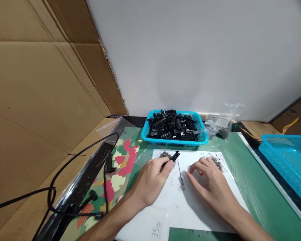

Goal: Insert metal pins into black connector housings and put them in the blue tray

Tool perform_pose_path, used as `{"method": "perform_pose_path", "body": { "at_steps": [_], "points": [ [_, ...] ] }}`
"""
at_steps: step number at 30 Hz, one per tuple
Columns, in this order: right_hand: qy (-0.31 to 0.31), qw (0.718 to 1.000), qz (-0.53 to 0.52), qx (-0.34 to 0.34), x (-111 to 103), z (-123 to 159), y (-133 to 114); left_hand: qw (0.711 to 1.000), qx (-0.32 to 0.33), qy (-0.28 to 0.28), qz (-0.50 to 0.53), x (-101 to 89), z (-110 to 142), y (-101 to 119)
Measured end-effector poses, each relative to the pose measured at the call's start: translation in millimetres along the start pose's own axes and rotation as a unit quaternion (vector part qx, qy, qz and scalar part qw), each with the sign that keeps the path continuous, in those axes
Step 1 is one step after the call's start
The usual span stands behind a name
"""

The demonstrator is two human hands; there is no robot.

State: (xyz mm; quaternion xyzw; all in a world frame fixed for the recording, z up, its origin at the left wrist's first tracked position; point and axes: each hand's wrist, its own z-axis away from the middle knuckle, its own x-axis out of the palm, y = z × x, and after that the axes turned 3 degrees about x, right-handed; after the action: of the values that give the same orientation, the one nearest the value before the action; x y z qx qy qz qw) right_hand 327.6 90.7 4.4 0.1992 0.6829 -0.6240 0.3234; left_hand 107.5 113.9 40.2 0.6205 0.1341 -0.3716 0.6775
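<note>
My left hand (154, 179) pinches a small black plastic part (175, 156) between thumb and fingers; one end sticks out beyond the fingertips. Above the white paper (190, 211), my right hand (210, 182) is open, its thumb and index finger apart and nothing visible between them. Between both hands lies a thin metal tool (181, 176), like a small screwdriver with a clear handle. A pile of tiny wire pieces (165, 154) sits behind my left hand, partly covered by it. Another pile of wire pieces (217, 163) is beside my right fingers. Several loose ones are scattered between.
A blue basket (174, 142) full of black parts stands against the wall. Plastic bags (223, 127) lie right of it. Another blue basket (286, 150) is at the right. A white power bank marked 35w (145, 222) and a black cable (65, 167) are at front left.
</note>
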Motion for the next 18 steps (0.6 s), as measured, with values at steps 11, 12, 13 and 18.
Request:
{"method": "perform_pose_path", "body": {
  "at_steps": [11, 12, 13, 18],
  "points": [
    [-0.072, 0.954, 0.28, -0.076, 13.6, -11.0, -21.9, 0.993, -0.001, 0.01, -0.115, -0.1, 1.7, 3.8],
    [-0.082, 0.95, 0.293, -0.072, 11.7, -11.3, -22.9, 0.992, 0.001, 0.009, -0.124, 0.7, 2.3, 4.0],
    [-0.093, 0.945, 0.307, -0.065, 9.6, -11.6, -24.0, 0.991, 0.004, 0.007, -0.132, 1.5, 2.8, 4.1],
    [-0.121, 0.921, 0.37, -0.018, 3.4, -11.0, -25.9, 0.986, 0.023, -0.008, -0.162, 2.9, 4.5, 3.6]
  ]
}}
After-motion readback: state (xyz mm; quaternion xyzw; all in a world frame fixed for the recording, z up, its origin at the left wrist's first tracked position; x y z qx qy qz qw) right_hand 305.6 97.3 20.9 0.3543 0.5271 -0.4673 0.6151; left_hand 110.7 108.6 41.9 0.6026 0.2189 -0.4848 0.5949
